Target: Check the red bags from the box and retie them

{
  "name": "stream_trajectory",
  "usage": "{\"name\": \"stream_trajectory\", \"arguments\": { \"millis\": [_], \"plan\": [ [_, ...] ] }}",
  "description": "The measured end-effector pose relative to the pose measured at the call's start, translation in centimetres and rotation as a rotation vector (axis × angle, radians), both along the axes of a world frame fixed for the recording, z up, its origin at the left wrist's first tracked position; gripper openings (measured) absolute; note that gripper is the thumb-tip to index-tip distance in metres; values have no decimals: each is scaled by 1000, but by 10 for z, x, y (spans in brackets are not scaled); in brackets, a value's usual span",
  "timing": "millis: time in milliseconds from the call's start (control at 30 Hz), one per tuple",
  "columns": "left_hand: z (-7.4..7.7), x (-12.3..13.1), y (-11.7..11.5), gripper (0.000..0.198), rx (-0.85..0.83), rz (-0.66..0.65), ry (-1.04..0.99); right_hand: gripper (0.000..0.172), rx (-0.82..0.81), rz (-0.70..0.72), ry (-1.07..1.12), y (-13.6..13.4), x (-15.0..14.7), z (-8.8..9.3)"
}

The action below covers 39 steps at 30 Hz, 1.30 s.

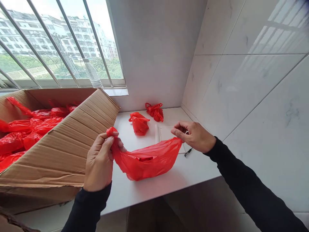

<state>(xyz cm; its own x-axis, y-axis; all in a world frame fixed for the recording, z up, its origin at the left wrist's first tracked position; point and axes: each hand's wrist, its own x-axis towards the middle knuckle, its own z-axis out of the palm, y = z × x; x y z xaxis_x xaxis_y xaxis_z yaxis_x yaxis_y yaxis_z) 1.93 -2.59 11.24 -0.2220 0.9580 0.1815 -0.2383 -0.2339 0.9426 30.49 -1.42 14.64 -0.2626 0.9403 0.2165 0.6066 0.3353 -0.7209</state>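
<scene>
A red plastic bag (147,159) hangs stretched between my two hands just above the white counter (154,190). My left hand (100,162) pinches one end of the bag, fingers closed on a bunched handle. My right hand (194,135) grips the other end, fingers closed. The bag sags in the middle and something red lies inside it. Both arms wear black sleeves.
A large open cardboard box (60,154) full of red bags stands at the left. Two knotted red bags (139,124) (154,111) sit farther back on the counter. A white sheet (166,133) and a black pen (188,152) lie under my right hand. Tiled wall at the right, barred window behind.
</scene>
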Motion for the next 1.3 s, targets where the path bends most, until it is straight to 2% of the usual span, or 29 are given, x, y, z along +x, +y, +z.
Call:
{"name": "stream_trajectory", "arguments": {
  "millis": [100, 233, 267, 333, 400, 500, 600, 667, 733, 800, 900, 1000, 1067, 1133, 1233, 1267, 1300],
  "plan": [
    [0, 5, -4, 20, 15, 2, 6, 34, -2, 95, 1, -2, 4, -3],
    [0, 7, -6, 27, 48, 21, 17, 63, -26, 22, -203, -1, 12, -19],
    [-1, 7, -7, 28, 50, 21, 32, 63, -56, 3, -250, 0, 13, -24],
    [-2, 6, -9, 31, 55, 21, 76, 51, -101, -8, -283, 3, 14, -30],
    [-3, 9, -12, 34, 61, 18, 141, 43, -91, 19, -210, 5, 13, -29],
    [-6, 26, -18, 42, 86, -9, 366, 45, -72, 138, 33, 2, 5, -19],
    [-13, 52, -20, 56, 133, -118, 701, 45, -100, 252, 192, -4, -5, -11],
    [-19, 66, -17, 53, 169, -186, 827, 44, -81, 283, 235, -6, -10, -10],
    [-22, 72, -12, 43, 179, -175, 842, 44, -49, 256, 234, -6, -10, -15],
    [-23, 70, -6, 37, 155, -99, 815, 49, -57, 181, 146, -5, -6, -22],
    [-21, 65, -4, 38, 132, -12, 794, 50, -184, 128, -64, -2, 1, -31],
    [-25, 69, -7, 58, 209, -106, 870, 37, -174, 143, -123, -3, 1, -31],
    [-30, 77, -10, 74, 266, -218, 983, 36, -64, 132, -65, -5, -3, -26],
    [-34, 84, -9, 74, 244, -267, 1039, 42, -3, 119, -25, -8, -7, -22],
    [-34, 86, -4, 64, 179, -168, 948, 63, -53, 74, -143, -9, -5, -23],
    [-33, 84, -2, 62, 184, -120, 913, 62, -90, 66, -203, -9, -2, -25],
    [-31, 81, 0, 61, 196, -76, 891, 53, -124, 66, -249, -9, 0, -27]
  ]
}}
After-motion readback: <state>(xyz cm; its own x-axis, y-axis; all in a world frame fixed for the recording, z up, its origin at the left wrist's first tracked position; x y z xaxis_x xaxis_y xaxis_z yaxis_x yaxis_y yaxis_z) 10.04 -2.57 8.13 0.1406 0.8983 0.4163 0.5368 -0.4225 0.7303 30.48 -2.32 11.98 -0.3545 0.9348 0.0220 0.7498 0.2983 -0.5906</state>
